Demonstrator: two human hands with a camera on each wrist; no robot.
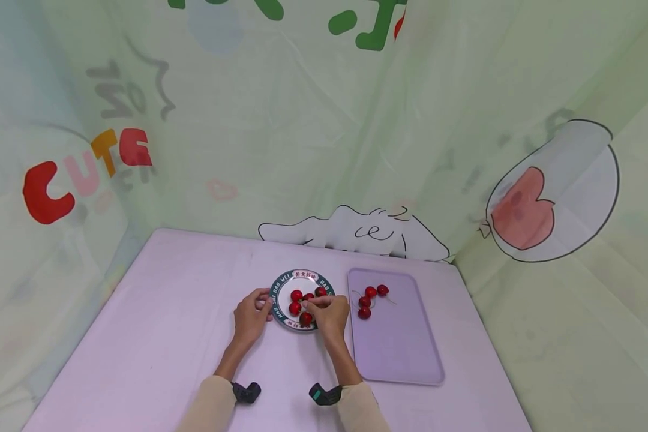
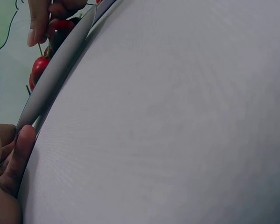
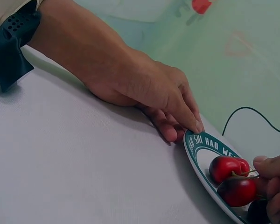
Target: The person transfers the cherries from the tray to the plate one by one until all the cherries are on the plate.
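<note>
A round white plate (image 1: 284, 294) with a dark green lettered rim stands on the table, bearing several red cherries (image 1: 295, 308). My left hand (image 1: 250, 317) grips its left edge, thumb on top of the rim and fingers curled beneath, as the right wrist view shows. Over the plate's right part, my right hand (image 1: 330, 314) pinches a thin green cherry stem (image 3: 245, 173) between thumb and forefinger. Dark red cherries (image 3: 237, 191) lie close below these fingertips. In the left wrist view the cherries (image 2: 39, 68) show partly behind the plate's raised edge.
Right of the plate lies a purple rectangular tray (image 1: 396, 354), with several stemmed cherries (image 1: 364, 302) near its upper left corner. The table (image 1: 156, 336) has a pale lilac cover. Printed cloth curtains (image 1: 302, 132) hang behind it and at both sides.
</note>
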